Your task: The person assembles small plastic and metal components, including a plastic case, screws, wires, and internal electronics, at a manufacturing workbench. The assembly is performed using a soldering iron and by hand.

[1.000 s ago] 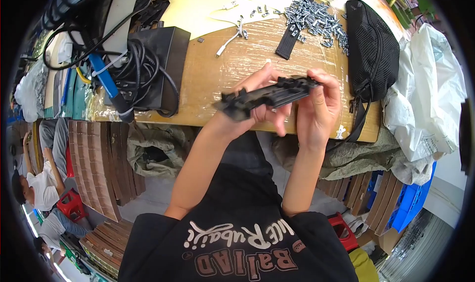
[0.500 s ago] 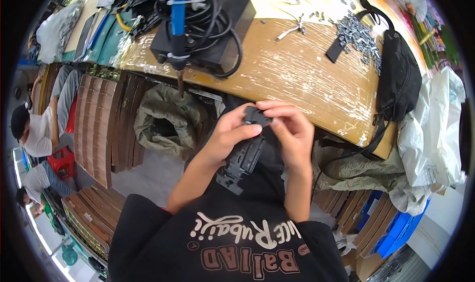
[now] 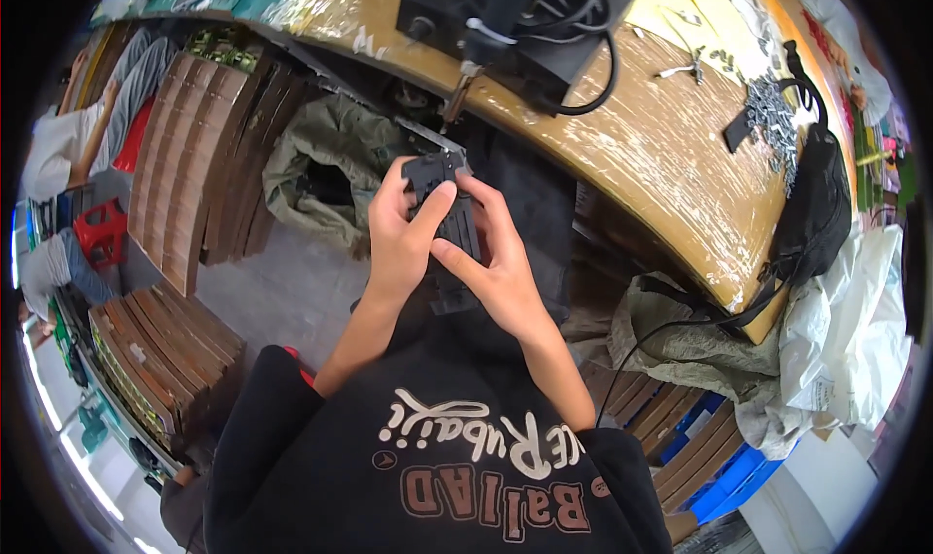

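Note:
Both my hands are in front of my body, over my lap, gripping a dark plastic part (image 3: 425,173) with a blocky, ridged shape. My left hand (image 3: 398,233) holds its left side, with the thumb laid across the top. On the other side my right hand (image 3: 501,262) closes round the part, its thumb on the near end and its fingers at the far edge. Much of the part is hidden by my fingers. Just beyond it hangs a blue-and-black handheld tool (image 3: 483,44) with a narrow metal tip pointing down.
The wooden table (image 3: 671,175) bears a black box (image 3: 428,15) with coiled cable, a pile of small metal pieces (image 3: 771,121) and a black bag (image 3: 816,204). An open sack (image 3: 340,136) and stacked brown trays (image 3: 185,146) stand left. Seated people (image 3: 73,146) are farther left.
My view has shifted, so the table sits higher and farther right. My hands have turned the plastic part, and my right hand has moved from its far end to nearer along its side.

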Demonstrator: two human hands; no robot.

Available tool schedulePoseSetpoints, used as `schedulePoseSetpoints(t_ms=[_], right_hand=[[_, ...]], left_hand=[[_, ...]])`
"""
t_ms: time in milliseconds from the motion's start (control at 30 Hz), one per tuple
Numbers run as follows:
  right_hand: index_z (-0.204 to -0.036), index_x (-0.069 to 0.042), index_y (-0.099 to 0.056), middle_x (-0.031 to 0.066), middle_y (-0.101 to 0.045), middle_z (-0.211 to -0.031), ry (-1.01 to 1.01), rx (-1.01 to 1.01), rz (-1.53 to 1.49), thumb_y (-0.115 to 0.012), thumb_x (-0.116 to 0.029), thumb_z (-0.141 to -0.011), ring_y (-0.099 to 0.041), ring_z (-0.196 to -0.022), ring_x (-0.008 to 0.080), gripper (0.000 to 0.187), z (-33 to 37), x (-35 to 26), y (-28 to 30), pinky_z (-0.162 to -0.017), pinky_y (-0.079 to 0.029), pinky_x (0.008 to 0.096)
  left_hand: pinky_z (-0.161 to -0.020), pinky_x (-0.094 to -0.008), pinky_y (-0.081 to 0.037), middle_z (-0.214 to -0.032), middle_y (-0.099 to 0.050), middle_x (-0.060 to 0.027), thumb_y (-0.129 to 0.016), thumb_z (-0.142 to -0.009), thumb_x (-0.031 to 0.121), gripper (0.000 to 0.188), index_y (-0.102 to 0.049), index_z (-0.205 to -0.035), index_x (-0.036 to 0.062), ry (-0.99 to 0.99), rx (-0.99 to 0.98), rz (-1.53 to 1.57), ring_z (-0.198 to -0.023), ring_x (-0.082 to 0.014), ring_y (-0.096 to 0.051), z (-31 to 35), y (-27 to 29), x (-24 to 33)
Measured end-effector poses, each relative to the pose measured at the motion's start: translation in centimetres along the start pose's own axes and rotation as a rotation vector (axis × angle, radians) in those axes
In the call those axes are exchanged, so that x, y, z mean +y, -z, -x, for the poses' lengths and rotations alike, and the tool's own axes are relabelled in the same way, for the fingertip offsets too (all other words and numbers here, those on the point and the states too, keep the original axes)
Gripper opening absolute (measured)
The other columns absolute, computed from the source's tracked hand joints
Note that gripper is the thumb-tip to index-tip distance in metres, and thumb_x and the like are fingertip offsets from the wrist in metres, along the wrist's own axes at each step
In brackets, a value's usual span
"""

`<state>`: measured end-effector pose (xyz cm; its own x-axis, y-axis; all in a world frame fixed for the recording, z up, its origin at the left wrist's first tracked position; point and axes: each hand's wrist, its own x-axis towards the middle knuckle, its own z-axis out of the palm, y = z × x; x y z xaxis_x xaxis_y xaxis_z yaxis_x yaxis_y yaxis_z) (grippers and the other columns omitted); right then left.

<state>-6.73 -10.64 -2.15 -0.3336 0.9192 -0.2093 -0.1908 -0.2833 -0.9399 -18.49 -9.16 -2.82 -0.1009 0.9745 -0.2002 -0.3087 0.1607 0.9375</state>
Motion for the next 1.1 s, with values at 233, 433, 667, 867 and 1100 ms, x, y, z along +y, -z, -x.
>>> schedulePoseSetpoints(t_ms=[233,433,667,867,1100], right_hand=[[-0.132,-0.008,-0.021,0.0099,-0.043,-0.109,-0.025,0.006,-0.005,-0.048,-0.004,-0.084,-0.052,-0.085,0.0135,0.056,-0.4,-1.0,-1.5,-0.058,-0.051,0.0251],[-0.132,-0.008,-0.02,0.0109,-0.044,-0.109,-0.216,0.075,-0.271,-0.044,-0.003,-0.084,-0.054,-0.079,0.0133,0.054,-0.6,-1.3,-1.6,-0.05,-0.051,0.0237],[-0.131,-0.006,-0.022,0.0092,-0.042,-0.113,-0.18,0.089,-0.233,-0.046,-0.003,-0.084,-0.048,-0.092,0.0125,0.053,-0.8,-1.2,-1.8,-0.071,-0.045,0.0228],[-0.13,-0.005,-0.025,0.0089,-0.041,-0.114,-0.202,0.092,-0.218,-0.046,-0.004,-0.084,-0.045,-0.097,0.0123,0.051,-0.7,-1.0,-1.8,-0.077,-0.042,0.0225],[-0.13,-0.006,-0.024,0.0086,-0.041,-0.11,-0.247,0.09,-0.3,-0.046,-0.003,-0.084,-0.046,-0.094,0.0117,0.051,-0.5,-1.5,-2.1,-0.063,-0.048,0.0209]], left_hand=[[-0.059,-0.0181,-0.044,-0.084,-0.056,-0.0038,-0.055,-0.082,0.006,0.017,-0.05,-0.097,-0.0016,-0.014,-0.002,0.002,-0.072,-0.0053,-0.054,-0.4,0.4,0.8],[-0.058,-0.0173,-0.043,-0.084,-0.057,-0.0037,-0.055,-0.082,0.006,0.017,-0.051,-0.097,-0.001,-0.009,-0.011,0.017,-0.07,-0.0047,-0.053,-1.0,0.0,0.7],[-0.058,-0.0175,-0.043,-0.083,-0.057,-0.004,-0.056,-0.081,0.006,0.018,-0.05,-0.096,-0.0017,-0.022,-0.007,0.025,-0.07,-0.0046,-0.054,-1.2,0.1,1.1],[-0.058,-0.0174,-0.043,-0.082,-0.057,-0.0042,-0.055,-0.082,0.006,0.017,-0.05,-0.096,-0.0018,-0.008,-0.005,0.008,-0.069,-0.0045,-0.054,-1.0,0.2,1.2],[-0.055,-0.0164,-0.042,-0.081,-0.057,-0.0029,-0.055,-0.082,0.006,0.018,-0.051,-0.098,-0.0008,-0.015,-0.004,-0.003,-0.065,-0.0036,-0.053,-0.8,0.2,1.2]])
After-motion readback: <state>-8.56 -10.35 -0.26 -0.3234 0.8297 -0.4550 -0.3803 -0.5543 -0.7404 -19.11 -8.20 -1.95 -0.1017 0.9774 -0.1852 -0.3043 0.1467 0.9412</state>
